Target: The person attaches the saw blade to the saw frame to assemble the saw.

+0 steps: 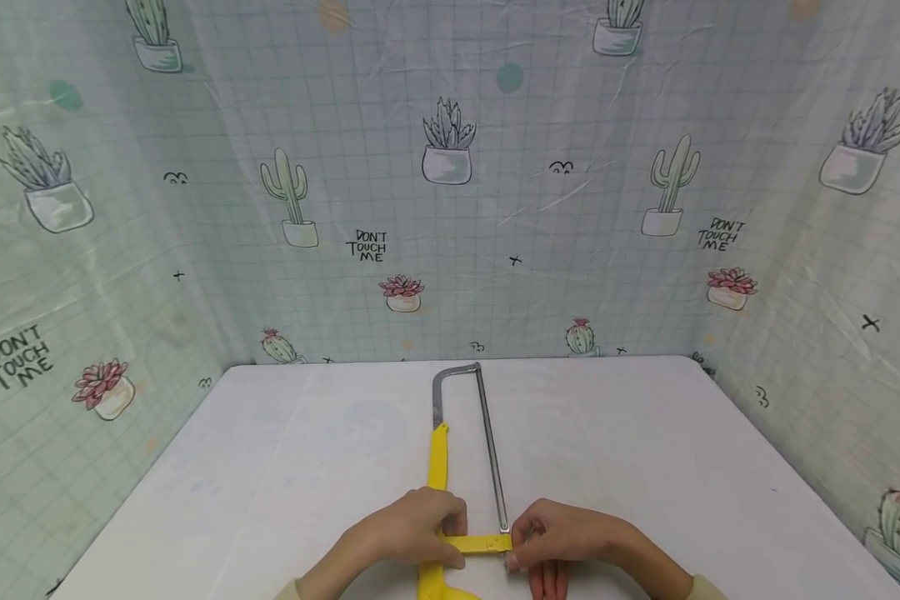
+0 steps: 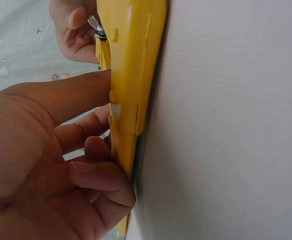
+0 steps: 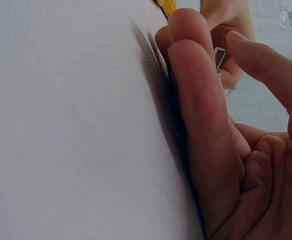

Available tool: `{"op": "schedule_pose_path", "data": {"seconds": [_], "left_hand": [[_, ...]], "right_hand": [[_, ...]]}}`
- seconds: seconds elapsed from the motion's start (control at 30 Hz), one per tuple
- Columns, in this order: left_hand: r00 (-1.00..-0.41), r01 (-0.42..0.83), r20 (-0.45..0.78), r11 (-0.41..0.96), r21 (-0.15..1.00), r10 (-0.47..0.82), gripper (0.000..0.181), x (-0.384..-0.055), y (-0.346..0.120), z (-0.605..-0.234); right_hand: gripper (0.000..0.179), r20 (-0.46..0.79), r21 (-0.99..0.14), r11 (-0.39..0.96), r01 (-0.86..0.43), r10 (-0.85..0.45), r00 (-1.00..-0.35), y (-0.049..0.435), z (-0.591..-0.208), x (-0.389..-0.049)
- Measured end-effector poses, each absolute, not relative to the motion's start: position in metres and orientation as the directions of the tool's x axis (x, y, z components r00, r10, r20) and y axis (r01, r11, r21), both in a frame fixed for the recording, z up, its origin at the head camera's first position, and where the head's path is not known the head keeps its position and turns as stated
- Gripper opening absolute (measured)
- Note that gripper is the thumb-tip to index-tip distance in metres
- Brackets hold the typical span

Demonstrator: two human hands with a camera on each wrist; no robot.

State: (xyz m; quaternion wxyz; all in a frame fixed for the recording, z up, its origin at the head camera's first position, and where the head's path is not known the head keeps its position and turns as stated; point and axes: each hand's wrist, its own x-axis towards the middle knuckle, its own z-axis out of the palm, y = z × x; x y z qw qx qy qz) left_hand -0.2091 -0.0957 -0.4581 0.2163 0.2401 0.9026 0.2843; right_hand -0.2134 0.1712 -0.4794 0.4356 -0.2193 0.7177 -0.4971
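A hacksaw with a yellow frame (image 1: 438,458) lies on the white table, its handle towards me. The thin grey blade (image 1: 491,442) runs along its right side, from the far metal bow to the yellow cross arm (image 1: 480,544). My left hand (image 1: 414,527) grips the frame where the cross arm branches off. Against the blade's near end, my right hand (image 1: 562,533) has its fingers curled about the silver wing nut (image 3: 219,59). The thumb (image 3: 253,55) lies close beside the nut; its contact is hard to make out. Part of the handle falls outside the head view.
The white table (image 1: 330,442) spreads beyond and to both sides of the hands. Hung cloth (image 1: 495,208) printed with cacti encloses the table at the back and sides.
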Motion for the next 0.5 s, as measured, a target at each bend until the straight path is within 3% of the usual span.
{"op": "schedule_pose_path", "data": {"seconds": [0.5], "left_hand": [[-0.792,0.319,-0.247,0.723,0.612,0.559,0.022,-0.2075,-0.0943,-0.4572]], "right_hand": [[0.018,-0.398,-0.908,0.403,0.114,-0.747,-0.532,0.1713,-0.4789,-0.2112]]}}
